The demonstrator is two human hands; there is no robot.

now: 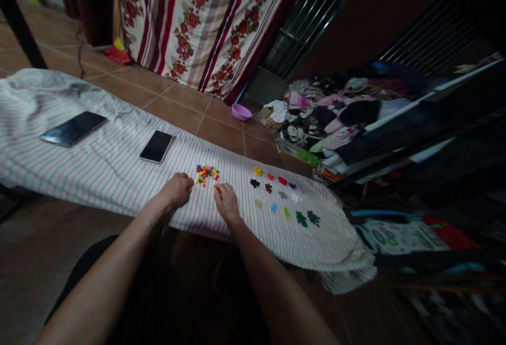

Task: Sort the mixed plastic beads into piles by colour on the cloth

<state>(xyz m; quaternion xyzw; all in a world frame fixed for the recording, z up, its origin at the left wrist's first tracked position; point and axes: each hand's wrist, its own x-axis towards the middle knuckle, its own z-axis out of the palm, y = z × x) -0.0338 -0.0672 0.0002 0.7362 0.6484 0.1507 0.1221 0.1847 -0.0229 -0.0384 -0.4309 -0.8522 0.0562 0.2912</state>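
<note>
A mixed pile of small coloured pieces [206, 174] lies on the striped cloth [237, 218]. Just left of and below the pile, my left hand [178, 189] rests on the cloth with curled fingers; anything inside them is too small to make out. My right hand [226, 201] is at the pile's lower right, its fingertips pinched on a small yellow piece. Farther right, several single-colour groups are laid out in rows, among them yellow pieces [257, 171], black pieces [254, 182], red pieces [282, 181], light blue pieces [273, 208] and dark green pieces [301, 219].
A phone [157, 146] and a dark tablet [74, 128] lie on the cloth to the left. Beyond the table's far edge are a purple basin [241, 112] on the tiled floor, a heap of clothes [328, 107] and a floral curtain [197, 23].
</note>
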